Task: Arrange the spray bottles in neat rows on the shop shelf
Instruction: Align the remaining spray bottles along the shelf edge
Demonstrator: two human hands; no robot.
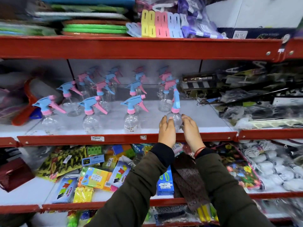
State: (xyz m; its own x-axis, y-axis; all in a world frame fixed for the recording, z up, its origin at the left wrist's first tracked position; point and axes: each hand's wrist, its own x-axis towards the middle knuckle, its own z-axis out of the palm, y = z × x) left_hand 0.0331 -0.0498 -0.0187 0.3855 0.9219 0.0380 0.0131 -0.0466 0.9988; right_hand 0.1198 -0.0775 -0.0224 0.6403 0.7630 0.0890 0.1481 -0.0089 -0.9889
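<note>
Several clear spray bottles with blue-and-pink trigger heads stand in rows on the white middle shelf [213,122]. The front row has bottles at the left [47,122], centre-left [90,122] and centre [131,123]. A fourth front bottle [174,117] stands at the right near the shelf's red lip, its trigger head [176,102] turned towards me. My left hand [166,130] and my right hand [191,130] press its two sides with straight fingers, hiding its lower half. More bottles [165,100] stand in the rows behind.
A red shelf rail [114,138] runs along the front edge. Dark packaged goods [246,99] crowd the shelf's right end, and a red-handled item [27,102] lies at its left. Packets fill the lower shelf [91,176]; mats and clips sit above.
</note>
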